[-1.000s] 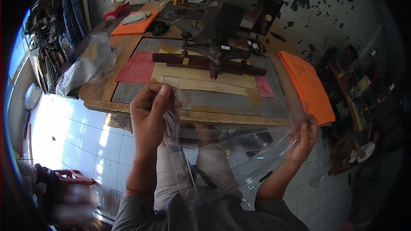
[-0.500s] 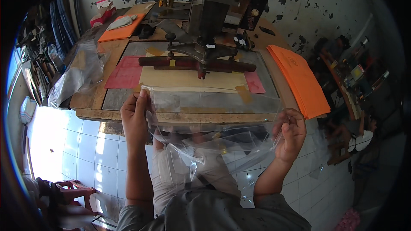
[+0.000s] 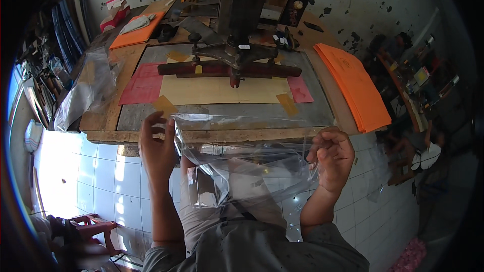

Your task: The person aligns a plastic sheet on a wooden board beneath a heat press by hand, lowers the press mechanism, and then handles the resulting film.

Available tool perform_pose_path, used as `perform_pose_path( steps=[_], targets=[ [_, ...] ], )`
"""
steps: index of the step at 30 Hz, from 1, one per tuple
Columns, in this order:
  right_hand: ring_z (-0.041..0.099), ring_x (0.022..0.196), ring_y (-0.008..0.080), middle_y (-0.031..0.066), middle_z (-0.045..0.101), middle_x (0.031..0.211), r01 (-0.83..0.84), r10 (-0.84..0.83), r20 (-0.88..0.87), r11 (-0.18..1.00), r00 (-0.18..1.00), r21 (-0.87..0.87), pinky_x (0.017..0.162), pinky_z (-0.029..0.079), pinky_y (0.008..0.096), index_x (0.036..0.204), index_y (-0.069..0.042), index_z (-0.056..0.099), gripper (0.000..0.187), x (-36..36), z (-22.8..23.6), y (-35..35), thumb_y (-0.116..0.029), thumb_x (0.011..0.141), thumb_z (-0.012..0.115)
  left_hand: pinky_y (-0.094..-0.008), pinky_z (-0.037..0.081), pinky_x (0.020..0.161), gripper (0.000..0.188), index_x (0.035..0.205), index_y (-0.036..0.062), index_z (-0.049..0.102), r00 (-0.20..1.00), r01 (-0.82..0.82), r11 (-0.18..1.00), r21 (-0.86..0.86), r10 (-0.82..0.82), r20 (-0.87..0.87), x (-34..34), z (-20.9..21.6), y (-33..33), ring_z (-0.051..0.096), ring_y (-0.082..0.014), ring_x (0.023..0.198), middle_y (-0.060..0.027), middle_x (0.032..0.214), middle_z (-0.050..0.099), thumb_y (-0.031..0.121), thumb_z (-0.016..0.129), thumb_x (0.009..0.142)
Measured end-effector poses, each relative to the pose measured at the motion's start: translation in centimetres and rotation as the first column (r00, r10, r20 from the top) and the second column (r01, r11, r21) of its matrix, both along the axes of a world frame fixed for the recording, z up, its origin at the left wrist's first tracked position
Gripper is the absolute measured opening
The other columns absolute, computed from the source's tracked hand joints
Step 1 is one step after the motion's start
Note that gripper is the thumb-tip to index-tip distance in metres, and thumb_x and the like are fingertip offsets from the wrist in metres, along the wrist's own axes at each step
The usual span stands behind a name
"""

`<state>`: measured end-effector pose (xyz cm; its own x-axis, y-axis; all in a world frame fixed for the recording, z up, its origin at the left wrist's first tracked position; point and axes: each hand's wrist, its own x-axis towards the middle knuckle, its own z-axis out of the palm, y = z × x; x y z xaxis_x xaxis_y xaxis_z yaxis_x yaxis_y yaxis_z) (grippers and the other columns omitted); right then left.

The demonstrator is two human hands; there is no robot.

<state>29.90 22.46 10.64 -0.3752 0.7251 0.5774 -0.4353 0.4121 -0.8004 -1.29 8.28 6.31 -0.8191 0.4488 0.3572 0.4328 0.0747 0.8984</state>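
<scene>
While stretched between both hands, near the body and just short of the bench edge: thin clear plastic bag [image 3: 242,166], glossy, creased, sagging in the middle. Left hand [image 3: 157,146] closed on the bag's left top corner, fingers curled, thumb pressing. Right hand [image 3: 333,153] pinching the right top corner, fingers bunched tight. Likely trouble: slippery film sliding out of a pinch, or catching on the rough wooden bench edge [image 3: 217,136] and tearing. Farther: flat grey metal bed [image 3: 312,113], tan sheet [image 3: 222,90] taped down, pink paper [image 3: 143,83] left, dark press bar [image 3: 229,68] across. Far right: stack of orange envelopes [image 3: 353,88]. Far left: crumpled clear bags [image 3: 83,93].
</scene>
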Motion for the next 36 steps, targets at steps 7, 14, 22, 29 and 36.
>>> perform_pose_path(
  steps=[7,14,22,29,36],
  targets=[
    [0.068,0.072,0.0154,0.0146,0.063,0.103,-0.033,0.016,0.145,0.993,0.989,0.116,0.053,0.056,0.0239,0.111,0.004,0.063,0.031,-1.8,-1.0,-1.5,-0.009,0.088,0.080,-0.0423,0.043,0.104,0.040,0.121,0.0062,0.070,0.854,0.349,0.936,0.044,-0.298,-0.427,5.3,4.5,-2.0,0.060,-0.0316,0.118,-0.0120,0.123,0.065,0.012,0.080,0.083],
    [0.068,0.081,0.0130,0.0135,0.069,0.102,-0.068,0.049,0.160,0.991,0.986,0.118,0.064,0.051,0.0220,0.105,0.003,0.071,0.028,-3.0,-0.7,-3.4,0.007,0.079,0.081,-0.0501,0.036,0.111,0.027,0.108,0.0070,0.074,0.746,0.485,0.870,-0.088,-0.464,-0.477,7.0,7.5,-1.5,0.067,-0.0252,0.103,-0.0063,0.104,0.072,0.014,0.078,0.082],
    [0.067,0.078,0.0118,0.0138,0.070,0.101,-0.080,0.051,0.183,0.985,0.982,0.154,0.064,0.051,0.0227,0.105,0.002,0.072,0.030,-2.7,-0.9,-3.5,0.007,0.077,0.083,-0.0385,0.040,0.094,0.008,0.090,0.0091,0.070,0.750,0.550,0.834,-0.051,-0.520,-0.409,7.0,7.2,-0.9,0.065,-0.0209,0.088,-0.0012,0.087,0.067,0.010,0.076,0.084],
    [0.067,0.078,0.0120,0.0136,0.070,0.101,-0.085,0.053,0.189,0.982,0.981,0.166,0.064,0.051,0.0226,0.105,0.003,0.072,0.030,-2.5,-1.2,-3.3,0.006,0.077,0.083,-0.0352,0.040,0.085,0.008,0.083,0.0044,0.067,0.761,0.576,0.815,-0.065,-0.563,-0.321,7.2,7.4,-0.6,0.056,-0.0205,0.081,-0.0033,0.081,0.064,0.007,0.075,0.083],
    [0.067,0.086,0.0127,0.0122,0.068,0.104,-0.099,0.080,0.199,0.991,0.977,0.089,0.069,0.054,0.0235,0.109,0.004,0.070,0.029,-2.9,-1.6,-2.6,0.007,0.083,0.080,-0.0364,0.042,0.084,0.012,0.091,0.0059,0.068,0.810,0.373,0.927,-0.050,-0.351,-0.470,7.3,6.6,0.4,0.059,-0.0227,0.080,-0.0048,0.084,0.066,0.008,0.077,0.083]
  ],
)
